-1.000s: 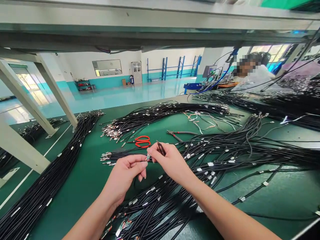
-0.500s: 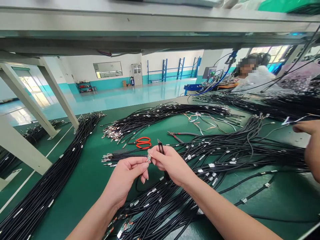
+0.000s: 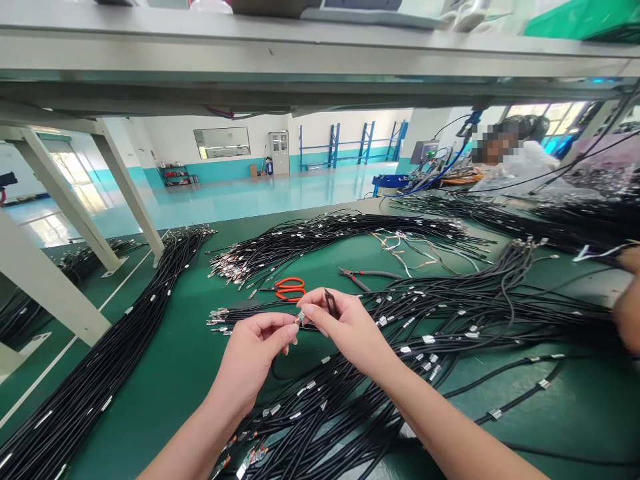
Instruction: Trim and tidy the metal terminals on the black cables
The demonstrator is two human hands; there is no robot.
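My left hand pinches a small metal connector at the end of a black cable, between thumb and forefinger. From the other side, the thumb and forefinger of my right hand close at the same connector. A slim black tool with a pointed tip is tucked in my right hand, most of it hidden by the fingers; its exact kind is unclear. Just beyond my hands lie red-handled scissors and a pair of cutting pliers. Black cables run beneath both forearms.
Cable bundles lie at left and at the back. Loose stripped wires rest behind the pliers. A shelf beam crosses overhead, with white posts at left. Another person's blurred hand is at the right edge.
The view has shifted slightly. My right fingers have closed further over the connector, and the black tool has tilted and sits lower in the hand. The other person's hand has moved right.
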